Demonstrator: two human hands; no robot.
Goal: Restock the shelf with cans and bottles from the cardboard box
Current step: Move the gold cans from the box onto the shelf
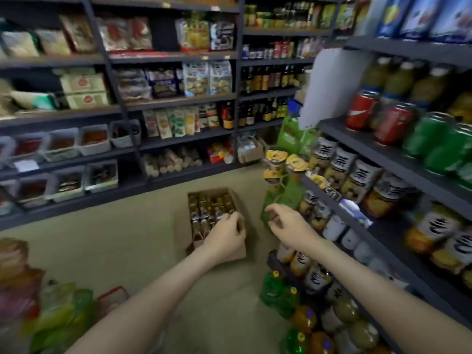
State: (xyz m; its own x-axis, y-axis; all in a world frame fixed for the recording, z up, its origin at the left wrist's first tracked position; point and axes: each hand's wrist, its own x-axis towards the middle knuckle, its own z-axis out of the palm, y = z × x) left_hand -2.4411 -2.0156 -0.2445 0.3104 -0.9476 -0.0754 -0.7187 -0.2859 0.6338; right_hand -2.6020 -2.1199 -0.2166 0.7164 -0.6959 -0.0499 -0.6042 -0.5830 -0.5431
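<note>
Left hand, head view, reaches into the cardboard box on the floor, fingers curled over the bottles; grasp cannot be confirmed. Right hand hovers empty, fingers relaxed, between box and shelf.

dim, even light; soft throughout, edges smeared and bowed, perhaps from motion.
</note>
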